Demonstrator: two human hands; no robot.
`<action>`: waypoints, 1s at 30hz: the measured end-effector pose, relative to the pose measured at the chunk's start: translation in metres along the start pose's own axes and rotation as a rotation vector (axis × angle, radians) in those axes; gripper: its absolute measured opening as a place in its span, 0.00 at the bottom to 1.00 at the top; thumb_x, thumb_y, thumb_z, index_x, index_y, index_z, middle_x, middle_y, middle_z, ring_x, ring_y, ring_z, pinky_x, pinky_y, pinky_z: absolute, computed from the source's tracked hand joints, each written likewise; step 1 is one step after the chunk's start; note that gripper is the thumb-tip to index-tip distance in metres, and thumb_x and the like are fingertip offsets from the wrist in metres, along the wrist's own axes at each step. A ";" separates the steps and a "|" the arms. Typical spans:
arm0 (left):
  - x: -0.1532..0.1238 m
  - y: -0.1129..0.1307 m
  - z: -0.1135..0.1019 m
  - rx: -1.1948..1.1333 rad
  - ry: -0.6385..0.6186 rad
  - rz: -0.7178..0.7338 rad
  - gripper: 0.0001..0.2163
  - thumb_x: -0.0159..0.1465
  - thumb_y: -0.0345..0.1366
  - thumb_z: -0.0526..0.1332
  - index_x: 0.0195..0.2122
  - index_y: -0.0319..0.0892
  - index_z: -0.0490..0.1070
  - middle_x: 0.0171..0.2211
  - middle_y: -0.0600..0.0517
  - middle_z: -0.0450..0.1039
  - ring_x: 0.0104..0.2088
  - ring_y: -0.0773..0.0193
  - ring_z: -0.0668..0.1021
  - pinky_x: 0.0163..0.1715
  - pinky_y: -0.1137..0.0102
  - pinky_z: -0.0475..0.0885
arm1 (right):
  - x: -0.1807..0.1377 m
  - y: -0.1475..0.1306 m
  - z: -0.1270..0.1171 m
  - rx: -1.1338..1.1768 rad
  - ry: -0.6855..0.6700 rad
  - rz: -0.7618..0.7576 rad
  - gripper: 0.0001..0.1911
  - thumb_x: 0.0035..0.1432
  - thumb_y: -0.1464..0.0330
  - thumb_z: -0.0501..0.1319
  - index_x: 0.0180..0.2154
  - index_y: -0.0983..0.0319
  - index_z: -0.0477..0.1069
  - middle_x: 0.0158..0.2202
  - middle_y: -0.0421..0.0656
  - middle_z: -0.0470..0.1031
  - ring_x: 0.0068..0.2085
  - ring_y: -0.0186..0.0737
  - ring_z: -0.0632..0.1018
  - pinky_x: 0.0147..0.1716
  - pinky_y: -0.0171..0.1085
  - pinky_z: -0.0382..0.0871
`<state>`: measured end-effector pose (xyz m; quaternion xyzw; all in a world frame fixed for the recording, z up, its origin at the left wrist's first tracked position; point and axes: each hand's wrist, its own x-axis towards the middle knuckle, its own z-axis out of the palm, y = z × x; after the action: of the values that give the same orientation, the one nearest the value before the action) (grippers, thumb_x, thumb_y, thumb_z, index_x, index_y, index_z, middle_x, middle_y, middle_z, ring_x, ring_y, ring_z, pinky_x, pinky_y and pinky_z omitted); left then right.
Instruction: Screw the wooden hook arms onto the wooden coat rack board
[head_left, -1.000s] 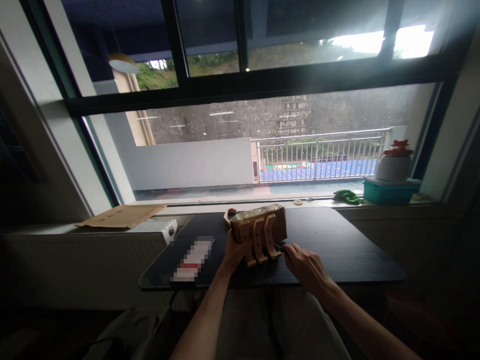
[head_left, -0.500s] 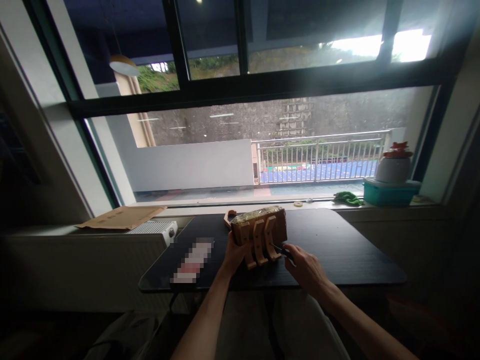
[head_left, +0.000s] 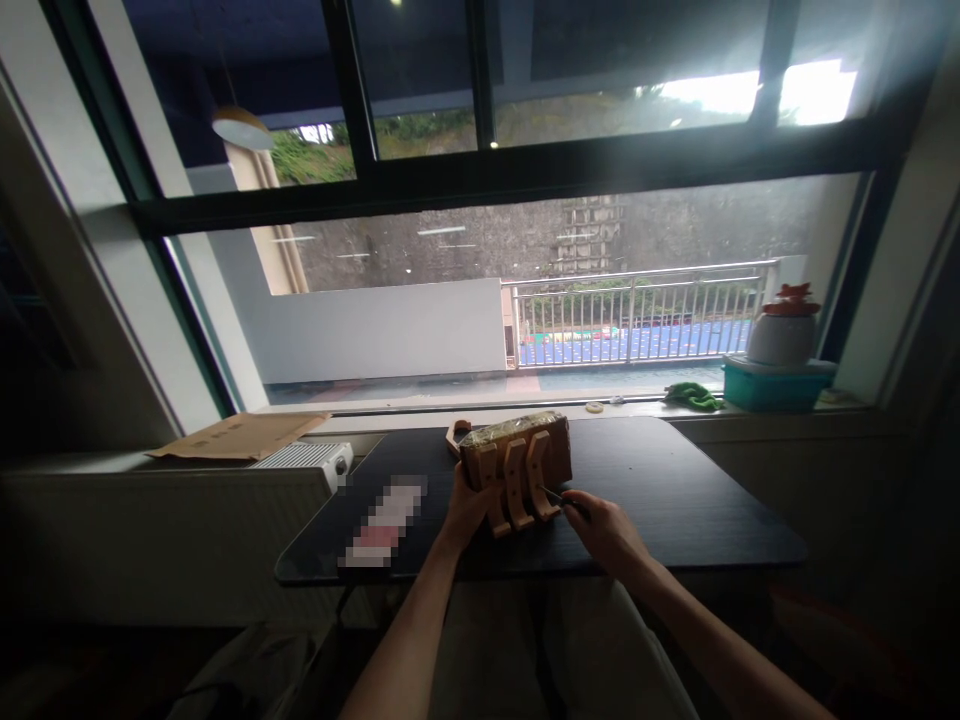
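Note:
A wooden rack (head_left: 517, 462) with three pale hooks on its face stands on edge on the dark table (head_left: 675, 500), wrapped partly in clear film along its top. My left hand (head_left: 463, 510) grips its left end and holds it up. My right hand (head_left: 606, 530) holds a thin dark tool (head_left: 556, 495) whose tip touches the base of the rightmost hook.
A blurred flat item (head_left: 382, 520) lies on the table's left part. A white heater (head_left: 304, 457) and a cardboard sheet (head_left: 236, 435) sit to the left. On the window sill are a teal box (head_left: 776, 383) with a white pot (head_left: 781, 335), and a green cloth (head_left: 694, 395).
The view has shifted slightly. My right hand and the tool have stayed at the rightmost hook with only small movement; my left hand keeps the rack in place.

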<state>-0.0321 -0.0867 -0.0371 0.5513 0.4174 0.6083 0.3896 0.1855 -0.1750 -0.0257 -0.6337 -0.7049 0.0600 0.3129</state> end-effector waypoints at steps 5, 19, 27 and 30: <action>-0.003 0.006 0.001 0.005 0.024 -0.005 0.27 0.46 0.31 0.70 0.47 0.41 0.63 0.38 0.50 0.74 0.39 0.56 0.77 0.36 0.67 0.73 | -0.002 -0.007 -0.005 -0.245 0.021 -0.142 0.16 0.62 0.69 0.51 0.49 0.57 0.70 0.39 0.43 0.78 0.35 0.39 0.78 0.29 0.33 0.63; -0.004 0.012 0.003 -0.024 0.040 -0.030 0.28 0.43 0.32 0.72 0.45 0.41 0.64 0.36 0.51 0.75 0.38 0.56 0.78 0.36 0.66 0.73 | 0.004 -0.005 -0.002 0.053 0.001 -0.008 0.17 0.60 0.64 0.52 0.47 0.57 0.73 0.38 0.42 0.79 0.37 0.40 0.78 0.34 0.35 0.67; -0.002 0.004 0.000 0.001 0.010 -0.006 0.27 0.46 0.33 0.71 0.47 0.41 0.63 0.37 0.51 0.74 0.39 0.57 0.77 0.37 0.66 0.72 | 0.000 -0.013 -0.006 -0.196 0.003 -0.112 0.23 0.57 0.71 0.53 0.55 0.58 0.65 0.41 0.45 0.77 0.37 0.42 0.78 0.32 0.35 0.66; -0.003 0.005 0.001 -0.013 0.020 -0.014 0.29 0.45 0.32 0.71 0.49 0.41 0.63 0.37 0.50 0.74 0.39 0.56 0.77 0.37 0.66 0.72 | -0.002 -0.017 -0.009 -0.401 0.004 -0.252 0.24 0.58 0.78 0.49 0.54 0.58 0.65 0.40 0.45 0.75 0.33 0.38 0.77 0.27 0.33 0.63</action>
<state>-0.0314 -0.0909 -0.0334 0.5395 0.4213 0.6138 0.3933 0.1752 -0.1831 -0.0114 -0.5902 -0.7757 -0.1220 0.1873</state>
